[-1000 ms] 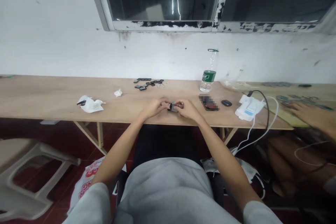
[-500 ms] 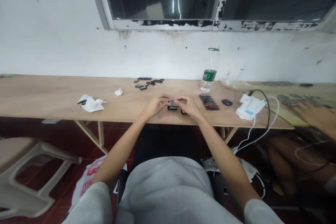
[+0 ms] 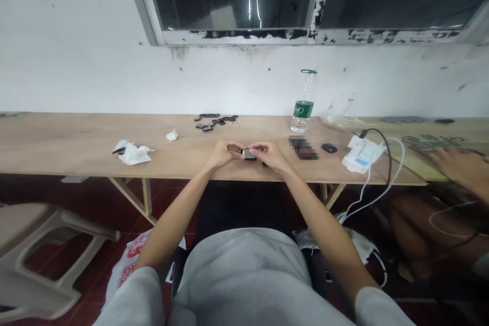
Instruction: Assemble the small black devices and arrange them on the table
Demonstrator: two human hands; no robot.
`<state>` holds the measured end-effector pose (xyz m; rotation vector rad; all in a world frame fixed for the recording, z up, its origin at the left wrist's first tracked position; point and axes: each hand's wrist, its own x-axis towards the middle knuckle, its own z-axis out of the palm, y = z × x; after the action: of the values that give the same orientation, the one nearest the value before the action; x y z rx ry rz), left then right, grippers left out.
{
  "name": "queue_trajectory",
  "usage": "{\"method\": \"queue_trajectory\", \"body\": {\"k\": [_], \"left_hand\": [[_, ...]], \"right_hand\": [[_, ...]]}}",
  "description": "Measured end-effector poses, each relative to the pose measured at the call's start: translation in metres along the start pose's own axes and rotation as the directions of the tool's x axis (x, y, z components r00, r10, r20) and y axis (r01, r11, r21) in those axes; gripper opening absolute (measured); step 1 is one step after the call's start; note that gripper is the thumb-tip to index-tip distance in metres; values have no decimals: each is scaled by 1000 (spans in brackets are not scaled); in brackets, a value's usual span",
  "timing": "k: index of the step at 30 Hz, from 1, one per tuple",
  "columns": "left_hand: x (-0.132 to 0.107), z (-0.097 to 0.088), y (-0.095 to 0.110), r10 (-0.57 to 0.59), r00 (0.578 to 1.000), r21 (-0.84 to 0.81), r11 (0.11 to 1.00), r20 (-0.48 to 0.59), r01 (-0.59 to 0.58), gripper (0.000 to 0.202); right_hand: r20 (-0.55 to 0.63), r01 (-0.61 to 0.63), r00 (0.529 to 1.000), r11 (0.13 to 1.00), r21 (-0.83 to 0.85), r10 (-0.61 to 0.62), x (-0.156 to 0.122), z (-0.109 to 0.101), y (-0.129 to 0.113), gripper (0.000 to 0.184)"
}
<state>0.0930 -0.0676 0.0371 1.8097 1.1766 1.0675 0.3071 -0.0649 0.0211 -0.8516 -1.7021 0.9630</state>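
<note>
Left hand (image 3: pixel 222 155) and right hand (image 3: pixel 272 157) meet over the wooden table (image 3: pixel 76 137), fingers (image 3: pixel 236 148) pressed together. Fingertips of both hands pinch a small dark flat piece (image 3: pixel 249 154) from either side, a yellow speck at its left end. Another dark bit (image 3: pixel 265 163) sits just under the right fingertips. Beyond the fingertips, a scatter of small dark pieces (image 3: pixel 216 122). Right of the right fingers, a pixelated phone (image 3: pixel 303 148); left of the left fingers, crumpled tissue (image 3: pixel 132 153). Far right, a co-worker's hand (image 3: pixel 454 167).

left hand (image 3: pixel 223 155), right hand (image 3: pixel 271 156) close together at centre, curled, palms down; left forearm (image 3: pixel 175 216), right forearm (image 3: pixel 319 216) angled inward
</note>
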Motion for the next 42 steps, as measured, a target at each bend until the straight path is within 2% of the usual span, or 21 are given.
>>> {"method": "queue_trajectory", "body": {"k": [2, 5, 9, 12, 16, 20, 24, 29, 33, 38, 40, 42], "left_hand": [[0, -2, -1, -2, 1000, 13, 1000, 5, 1, 37], [-1, -3, 0, 74, 996, 114, 990, 54, -80, 37], [-1, 2, 0, 160, 982, 357, 915, 102, -187, 41], [2, 6, -5, 174, 975, 452, 864, 141, -220, 40], [7, 8, -17, 167, 966, 457, 856, 196, -241, 37], [8, 9, -23, 172, 952, 455, 848, 251, -273, 27], [7, 10, -22, 133, 949, 466, 846, 287, -259, 26], [7, -3, -18, 155, 937, 444, 848, 314, -290, 34], [9, -22, -19, 181, 959, 478, 837, 216, -266, 36], [14, -39, -40, 108, 992, 557, 821, 64, -125, 41], [16, -43, -52, 58, 995, 613, 785, 76, -92, 47], [17, -47, -62, 31, 991, 648, 754, 127, -106, 50]], "right_hand": [[27, 11, 1000, 1000, -15, -10, 1, 1, 3, 30], [23, 43, 999, 998, -55, -42, 4, 1, 8, 26], [-11, 16, 1000, 983, -182, -19, 6, 3, 14, 19], [-14, 8, 1000, 956, -294, -12, 7, 3, 18, 17], [-23, 55, 997, 859, -509, -78, 7, -2, 22, 24], [121, 156, 987, 724, -671, -101, 5, -9, 25, 36], [194, 181, 980, 628, -757, -49, 3, -9, 26, 32], [184, 166, 982, 636, -754, -38, 3, -9, 24, 23], [167, 158, 985, 638, -753, -48, 3, -10, 25, 18], [150, 140, 988, 650, -747, -41, 4, -9, 26, 13], [138, 130, 990, 674, -727, -42, 4, -9, 27, 13], [118, 128, 991, 701, -702, -63, 5, -10, 30, 17]]}}
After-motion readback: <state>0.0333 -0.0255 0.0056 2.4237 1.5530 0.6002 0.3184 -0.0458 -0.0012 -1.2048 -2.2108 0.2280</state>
